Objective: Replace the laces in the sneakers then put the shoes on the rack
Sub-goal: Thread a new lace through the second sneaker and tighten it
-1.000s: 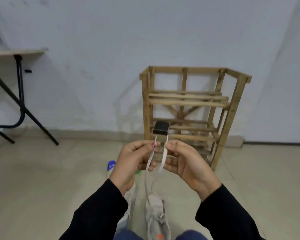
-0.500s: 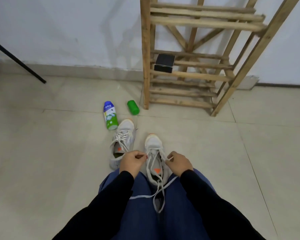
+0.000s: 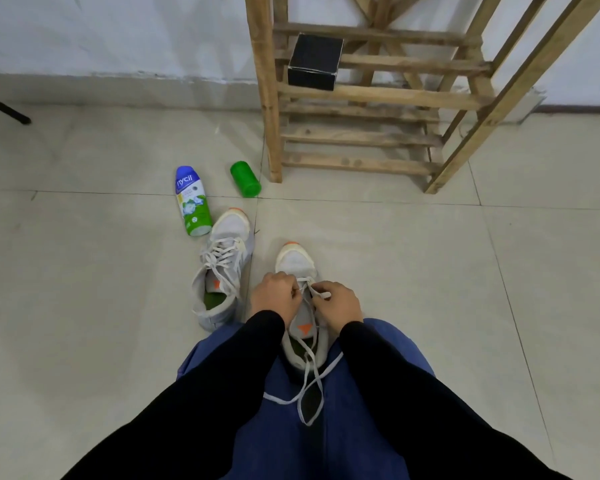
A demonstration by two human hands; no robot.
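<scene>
Sneaker being laced: where is it?
— On the floor in front of the rack, toe toward it. Left hand and right hand each pinch the lace in curled fingers near the toe-end eyelets.
— What could go wrong?
— Probably uneven ends or a missed eyelet. The loose tails on the lap could snag.
— Count?
— Two sneakers, the second sneaker already laced. One black box on the rack. One bottle and one green container near its front post.

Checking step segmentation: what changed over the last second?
The left hand and right hand came down from holding the lace ends raised before the rack to the near sneaker, now pinching the lace at its front eyelets. Unmoved: other sneaker, bottle, green container, black box.
</scene>
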